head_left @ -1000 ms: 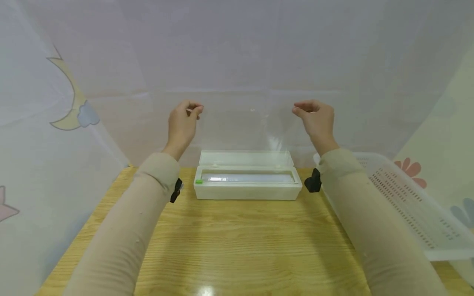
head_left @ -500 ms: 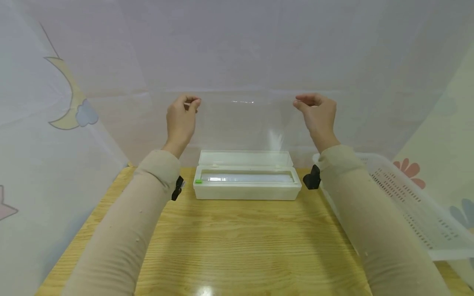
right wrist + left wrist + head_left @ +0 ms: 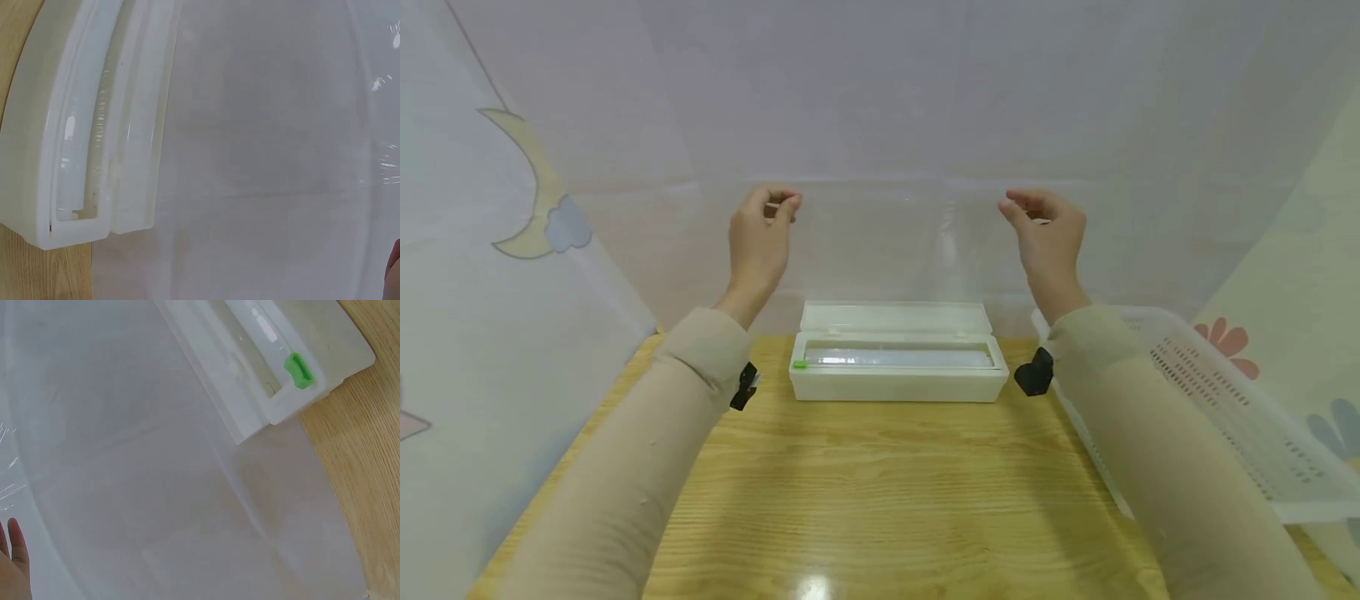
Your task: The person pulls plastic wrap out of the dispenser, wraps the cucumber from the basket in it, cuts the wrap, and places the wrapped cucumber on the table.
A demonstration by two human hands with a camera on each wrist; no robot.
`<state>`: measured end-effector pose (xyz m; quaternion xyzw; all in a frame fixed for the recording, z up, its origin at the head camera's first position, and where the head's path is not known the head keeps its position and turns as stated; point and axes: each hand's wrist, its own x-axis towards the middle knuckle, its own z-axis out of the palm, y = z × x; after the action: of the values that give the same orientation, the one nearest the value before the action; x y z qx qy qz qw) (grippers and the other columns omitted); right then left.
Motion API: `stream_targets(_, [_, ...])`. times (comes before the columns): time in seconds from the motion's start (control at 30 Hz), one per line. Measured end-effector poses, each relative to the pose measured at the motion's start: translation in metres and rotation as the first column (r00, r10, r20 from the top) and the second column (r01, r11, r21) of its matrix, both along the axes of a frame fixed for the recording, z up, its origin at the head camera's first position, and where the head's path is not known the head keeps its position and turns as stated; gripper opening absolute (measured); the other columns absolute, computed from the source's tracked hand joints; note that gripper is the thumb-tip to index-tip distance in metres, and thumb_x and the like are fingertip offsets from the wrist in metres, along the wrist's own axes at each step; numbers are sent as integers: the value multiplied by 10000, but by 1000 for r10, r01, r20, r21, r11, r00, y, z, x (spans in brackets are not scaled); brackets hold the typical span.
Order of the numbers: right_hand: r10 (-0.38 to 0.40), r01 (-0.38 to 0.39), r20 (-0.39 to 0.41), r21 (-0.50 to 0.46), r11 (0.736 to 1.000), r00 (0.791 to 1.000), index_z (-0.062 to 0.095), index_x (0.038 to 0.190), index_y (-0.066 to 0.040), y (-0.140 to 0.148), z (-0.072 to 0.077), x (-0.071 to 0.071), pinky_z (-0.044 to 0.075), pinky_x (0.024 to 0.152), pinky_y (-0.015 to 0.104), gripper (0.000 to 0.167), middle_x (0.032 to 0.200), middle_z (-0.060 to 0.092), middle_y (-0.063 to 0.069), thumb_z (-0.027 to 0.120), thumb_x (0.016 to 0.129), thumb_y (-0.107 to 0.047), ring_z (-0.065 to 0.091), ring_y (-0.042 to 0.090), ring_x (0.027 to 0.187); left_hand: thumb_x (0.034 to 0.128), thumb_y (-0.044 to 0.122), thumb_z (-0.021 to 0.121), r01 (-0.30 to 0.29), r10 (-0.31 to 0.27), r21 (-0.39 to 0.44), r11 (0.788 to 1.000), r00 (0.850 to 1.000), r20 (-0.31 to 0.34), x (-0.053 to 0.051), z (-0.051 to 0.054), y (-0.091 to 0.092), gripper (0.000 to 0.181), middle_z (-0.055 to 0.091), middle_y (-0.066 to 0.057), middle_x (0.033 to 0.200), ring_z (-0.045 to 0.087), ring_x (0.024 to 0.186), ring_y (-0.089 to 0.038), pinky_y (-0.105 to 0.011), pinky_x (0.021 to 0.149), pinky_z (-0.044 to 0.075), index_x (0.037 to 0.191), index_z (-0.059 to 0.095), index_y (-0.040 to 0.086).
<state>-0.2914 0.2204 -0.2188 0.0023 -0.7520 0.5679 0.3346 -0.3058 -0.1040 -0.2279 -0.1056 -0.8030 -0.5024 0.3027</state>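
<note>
1. Film (image 3: 948, 244), clear: spans left hand (image 3: 762, 237) to right hand (image 3: 1051, 242), above the box (image 3: 897, 388).
2. Grip: each hand pinches film between thumb and fingers.
3. Box, white: far on table (image 3: 880, 483); lid (image 3: 895, 317) upright, roll (image 3: 898, 358) inside, green slider (image 3: 801, 364) left.
4. Basket (image 3: 1285, 454), white: right, partly behind sleeve (image 3: 1165, 433).

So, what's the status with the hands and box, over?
Left hand, right hand: raised, pinching clear film between them. Box on table, lid open. Basket off right, not between hands.
</note>
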Motion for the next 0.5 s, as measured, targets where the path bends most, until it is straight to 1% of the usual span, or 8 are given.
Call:
stream_targets(0.1, [-21, 21, -16, 4, 1000, 1000, 763, 1061, -115, 1, -8, 7, 387, 662, 231, 267, 930, 655, -106, 756, 891, -321, 532, 63, 852, 1012, 253, 586, 46, -46, 23, 999, 999, -8, 7, -2, -3, 257, 653, -76, 1070, 606, 913, -151, -260, 776, 510, 1126, 650, 32])
stream_targets(0.17, [-29, 29, -37, -5, 1000, 999, 768, 1047, -121, 1, -12, 13, 387, 655, 229, 255, 944, 661, -103, 762, 884, -317, 533, 66, 842, 1010, 234, 590, 79, -79, 25, 997, 997, -12, 13, -4, -4, 249, 648, -87, 1060, 608, 913, -154, -258, 789, 524, 1120, 644, 17])
stream_targets(0.27, [-38, 37, -80, -16, 999, 996, 774, 1020, -122, 1, -16, 23, 384, 660, 222, 219, 940, 675, -102, 779, 874, -286, 539, 71, 828, 1006, 247, 592, 114, -114, 18, 993, 993, -6, 24, -6, -8, 263, 654, -85, 1063, 620, 937, -155, -269, 832, 530, 1119, 646, 16])
stream_targets(0.4, [-37, 37, -105, -1, 999, 994, 774, 1008, -107, 2, -20, 37, 388, 671, 216, 213, 930, 671, -112, 781, 872, -270, 533, 77, 827, 999, 313, 591, 114, -113, -35, 993, 993, 13, 39, -9, -15, 303, 664, -53, 1086, 600, 1011, -150, -298, 864, 507, 1124, 655, 44])
stream_targets(0.5, [-32, 35, -119, 29, 999, 992, 766, 1019, -74, 4, -25, 50, 401, 690, 219, 222, 913, 653, -122, 770, 884, -249, 531, 80, 836, 997, 340, 592, 102, -101, -81, 991, 995, 22, 51, -13, -20, 310, 663, -34, 1108, 576, 1039, -156, -314, 846, 477, 1112, 662, 61])
